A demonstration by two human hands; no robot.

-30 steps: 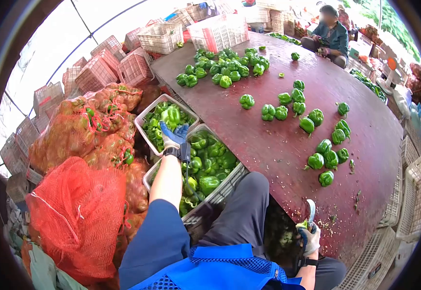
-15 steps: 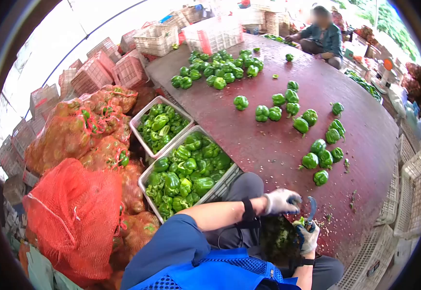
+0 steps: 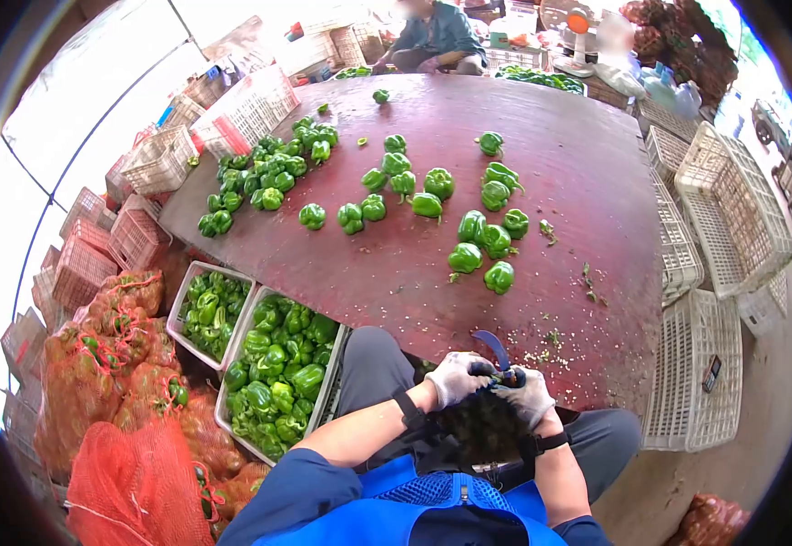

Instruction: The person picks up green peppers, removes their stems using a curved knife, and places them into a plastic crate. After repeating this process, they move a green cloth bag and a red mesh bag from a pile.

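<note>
My gloved right hand (image 3: pixel 529 398) is closed around the handle of a knife with a curved blade (image 3: pixel 490 345), which points up and left over the table edge. Close against it is my gloved left hand (image 3: pixel 458 379), its fingers curled near the knife's base; whatever they hold is hidden. Beneath both hands, between my legs, is a dark area (image 3: pixel 482 426) whose contents I cannot make out. Nearest in front lies a green bell pepper (image 3: pixel 499 278), with several more peppers (image 3: pixel 496 240) grouped behind it on the dark red table (image 3: pixel 396 305).
Two crates of green peppers (image 3: pixel 277 364) stand at my left, beside red mesh sacks (image 3: pixel 141 482). A pepper pile (image 3: pixel 268 173) covers the table's far left. Plastic crates (image 3: pixel 732 209) line the right side; one carries a phone-like object (image 3: pixel 711 373). A person (image 3: pixel 437 41) sits across the table.
My view has turned to the right. My hands have come together at the knife; the green piece seen earlier by my right hand no longer shows clearly.
</note>
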